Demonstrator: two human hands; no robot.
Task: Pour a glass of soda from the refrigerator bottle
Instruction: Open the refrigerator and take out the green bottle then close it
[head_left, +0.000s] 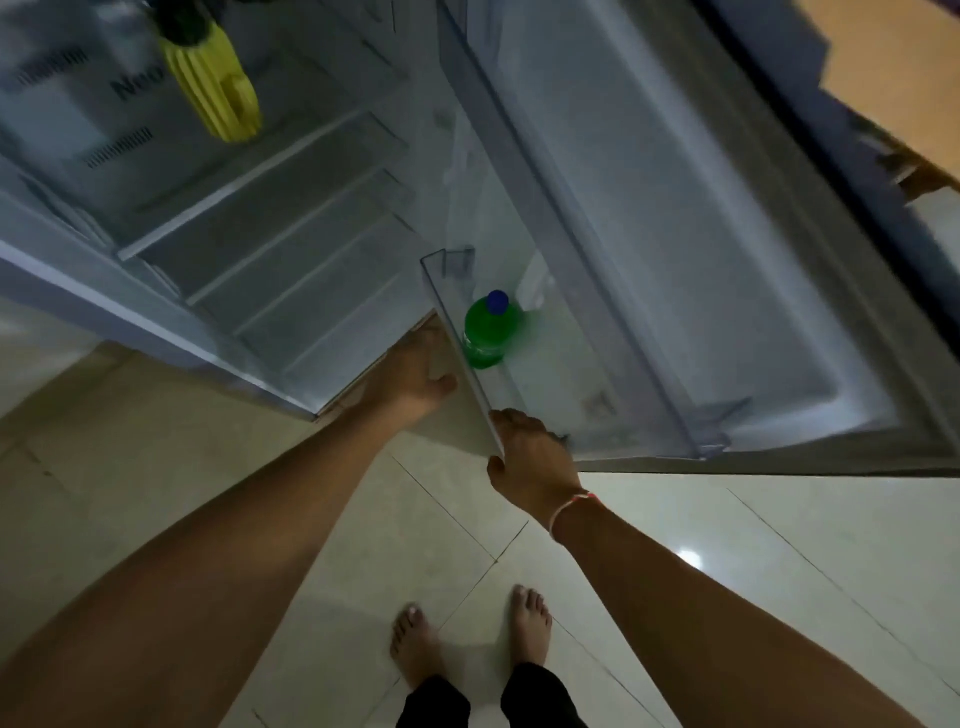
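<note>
A green soda bottle (487, 332) with a blue cap stands upright in the clear lower door bin (441, 296) of the open refrigerator door (727, 234). My right hand (530, 457) grips the near end of that bin's rim, a hand's width below the bottle. My left hand (415, 374) reaches low beside the bin, fingers loosely spread and holding nothing, its tips near the bottom corner of the fridge body. No glass is in view.
The fridge interior (234, 208) shows bare glass shelves, with a yellow ribbed container (215, 88) on an upper shelf. A second clear door bin (597, 260) runs along the door. Pale floor tiles (753, 545) lie below, and my bare feet (467, 639) stand there.
</note>
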